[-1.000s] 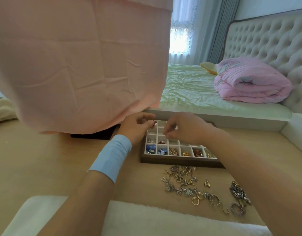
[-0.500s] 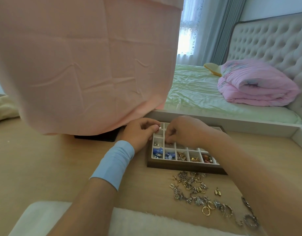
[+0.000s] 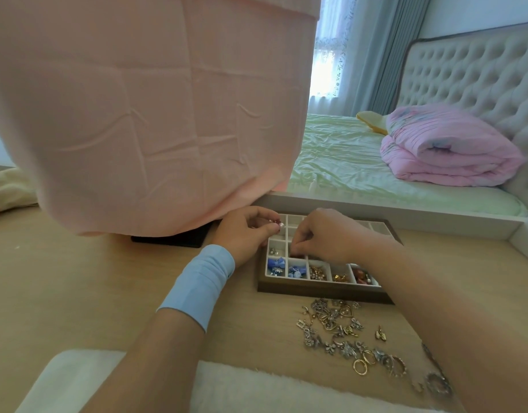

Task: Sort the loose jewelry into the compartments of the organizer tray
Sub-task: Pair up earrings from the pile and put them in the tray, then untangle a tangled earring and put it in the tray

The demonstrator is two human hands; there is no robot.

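Moved since earlier: right hand [image 3: 325, 234], fingertips lower into a middle-row compartment of organizer tray [image 3: 325, 290]; fingers curled, hold undeterminable. Above tray's left rim: left hand [image 3: 244, 231] pinching pearl stud [image 3: 281, 224]. Heaped on table [image 3: 78, 293], just before tray: loose jewelry [image 3: 337, 329].

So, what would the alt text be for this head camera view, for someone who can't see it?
Two hands work over a wooden organizer tray on a table: the left hand pinches a small pearly piece, the right hand reaches into a compartment. Loose jewelry lies in front of the tray; a pink cloth hangs behind.
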